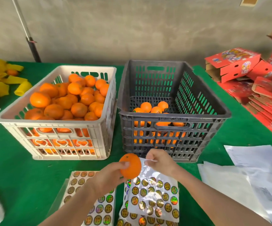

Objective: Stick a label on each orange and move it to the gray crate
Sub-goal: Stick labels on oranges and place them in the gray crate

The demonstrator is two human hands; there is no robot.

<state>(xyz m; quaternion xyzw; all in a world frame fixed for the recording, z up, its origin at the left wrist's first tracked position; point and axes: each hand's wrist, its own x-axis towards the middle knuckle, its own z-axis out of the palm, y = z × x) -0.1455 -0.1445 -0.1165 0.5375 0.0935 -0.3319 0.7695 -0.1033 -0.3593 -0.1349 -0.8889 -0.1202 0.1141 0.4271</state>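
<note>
My left hand (pixel 106 176) grips an orange (pixel 131 166) just above the sticker sheets, in front of the gray crate (pixel 172 116). My right hand (pixel 160 160) pinches the curled top edge of a sticker sheet (pixel 154 194) covered with round holographic labels. The gray crate holds several oranges (pixel 151 109) at its bottom. To its left, the white crate (pixel 56 123) is heaped with oranges (pixel 70 97).
More sticker sheets (pixel 83 185) lie on the green table at the front. White papers and plastic sleeves (pixel 249 173) lie at the right. Red cardboard boxes (pixel 239 66) are piled at the far right. Yellow foam nets (pixel 4 80) sit at the far left.
</note>
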